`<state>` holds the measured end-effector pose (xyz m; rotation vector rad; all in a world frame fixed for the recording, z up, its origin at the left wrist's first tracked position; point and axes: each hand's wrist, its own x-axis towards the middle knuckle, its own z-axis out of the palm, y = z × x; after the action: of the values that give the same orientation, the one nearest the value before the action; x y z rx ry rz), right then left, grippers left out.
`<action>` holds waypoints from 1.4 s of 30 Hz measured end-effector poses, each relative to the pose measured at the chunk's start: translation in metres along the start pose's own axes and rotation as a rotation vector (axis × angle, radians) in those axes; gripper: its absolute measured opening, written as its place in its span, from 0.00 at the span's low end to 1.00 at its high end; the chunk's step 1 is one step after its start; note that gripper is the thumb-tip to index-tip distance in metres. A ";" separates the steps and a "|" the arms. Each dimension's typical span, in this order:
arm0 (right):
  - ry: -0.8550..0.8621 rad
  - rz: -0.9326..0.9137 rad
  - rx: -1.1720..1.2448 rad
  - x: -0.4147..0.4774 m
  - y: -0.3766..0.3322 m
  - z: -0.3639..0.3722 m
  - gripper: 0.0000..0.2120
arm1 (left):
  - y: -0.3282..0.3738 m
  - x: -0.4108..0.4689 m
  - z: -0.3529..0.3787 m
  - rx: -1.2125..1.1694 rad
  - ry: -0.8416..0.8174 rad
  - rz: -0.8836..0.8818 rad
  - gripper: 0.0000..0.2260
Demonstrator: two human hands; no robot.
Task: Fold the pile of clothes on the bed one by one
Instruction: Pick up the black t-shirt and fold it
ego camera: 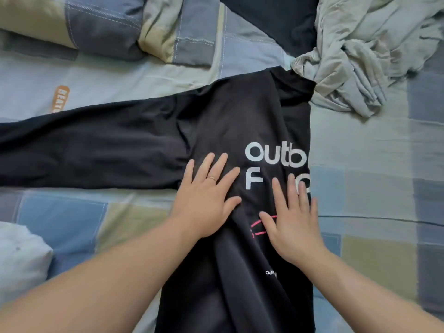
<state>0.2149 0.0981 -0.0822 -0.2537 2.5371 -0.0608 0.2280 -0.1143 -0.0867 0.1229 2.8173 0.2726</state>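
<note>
Pressing flat with both hands, fingers straight and spread, gripping nothing: left hand [206,198] on plain cloth, right hand [290,224] over the print. Smoothing the black shirt [228,121], lying mid-bed [372,164], with one sleeve [84,150] stretched out leftward, unfolded, and the right edge seemingly tucked in already. Judging this as early going, with the crumpled grey clothes [360,56] waiting unfolded at far right.

A black shirt [228,121] lies flat on the bed [360,164] - its right side folded over, cutting off the white lettering - with one long sleeve [84,147] stretched out to the left. A crumpled pile of pale grey-green clothes [355,56] touches its far end, beside a dark garment [271,18].
</note>
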 end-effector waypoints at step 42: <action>0.295 0.024 0.574 -0.327 0.088 0.161 0.07 | 0.189 -0.245 0.058 -1.680 -0.346 -0.694 0.10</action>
<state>0.5561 0.2501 -0.0446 0.0182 2.6761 -0.8551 0.4889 0.0528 -0.0311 -0.9720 1.3606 1.9055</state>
